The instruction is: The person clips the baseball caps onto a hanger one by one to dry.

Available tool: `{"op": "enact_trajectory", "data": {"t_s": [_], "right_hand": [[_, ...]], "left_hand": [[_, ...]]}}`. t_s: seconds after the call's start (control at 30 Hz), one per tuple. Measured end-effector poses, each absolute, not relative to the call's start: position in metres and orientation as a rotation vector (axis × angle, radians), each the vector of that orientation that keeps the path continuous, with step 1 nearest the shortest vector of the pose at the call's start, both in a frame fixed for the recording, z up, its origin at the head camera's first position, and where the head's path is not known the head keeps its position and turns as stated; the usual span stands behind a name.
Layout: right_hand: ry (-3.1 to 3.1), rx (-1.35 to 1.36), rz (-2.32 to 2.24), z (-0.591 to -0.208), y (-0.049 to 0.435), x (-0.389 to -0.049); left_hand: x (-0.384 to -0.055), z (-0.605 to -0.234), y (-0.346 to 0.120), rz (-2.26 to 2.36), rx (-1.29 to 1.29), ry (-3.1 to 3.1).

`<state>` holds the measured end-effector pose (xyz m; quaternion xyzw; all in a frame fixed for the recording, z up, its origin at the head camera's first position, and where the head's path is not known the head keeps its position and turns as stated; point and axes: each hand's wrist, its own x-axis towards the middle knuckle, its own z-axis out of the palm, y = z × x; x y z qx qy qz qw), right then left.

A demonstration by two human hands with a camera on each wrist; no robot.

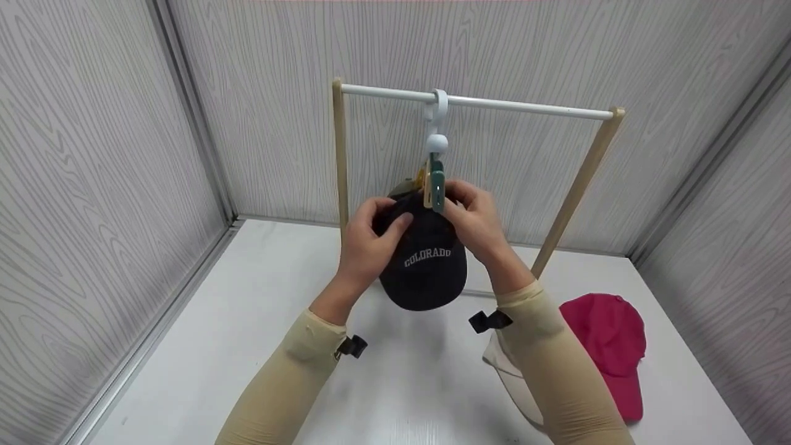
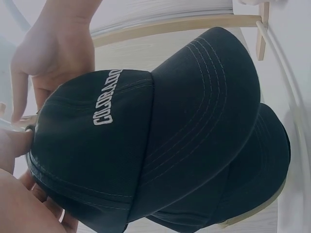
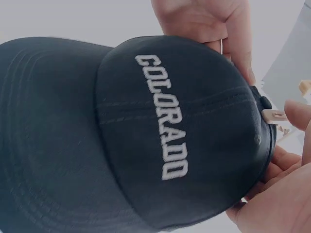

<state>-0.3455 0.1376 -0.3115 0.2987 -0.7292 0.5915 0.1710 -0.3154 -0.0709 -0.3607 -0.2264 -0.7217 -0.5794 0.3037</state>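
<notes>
Gripping a black fabric cap lettered COLORADO [image 1: 426, 278] by its crown, the left hand [image 1: 366, 242] and right hand [image 1: 479, 221] curl round opposite sides, beside a green-and-tan clip [image 1: 438, 191] below a white round rod [image 1: 525, 107].

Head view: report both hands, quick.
Left hand: holding the Colorado cap.
Right hand: at the cap, by the clip; grip can't be told.

Both hands [image 3: 209, 22] [image 3: 279, 199] hold a dark cap [image 3: 214, 141] lettered COLORADO, a pale clip [image 3: 274, 115] at its crown.
</notes>
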Motion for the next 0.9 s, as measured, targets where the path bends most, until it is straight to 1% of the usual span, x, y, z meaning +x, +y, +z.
{"op": "enact_trajectory", "data": {"t_s": [0.3, 0.6, 0.9], "right_hand": [[-2.133, 0.835, 1.492, -0.323, 0.151, -0.341], [-2.139, 0.823, 1.443, -0.332, 0.164, -0.336], [-2.198, 0.792, 1.338, -0.348, 0.180, -0.329]], "left_hand": [[-0.312, -0.366, -0.075, -1.485, -0.579, -1.961], [-0.304, -0.368, -0.073, -1.265, -0.596, -1.955], [-0.294, -0.380, -0.072, -1.209, -0.544, -1.927]]}}
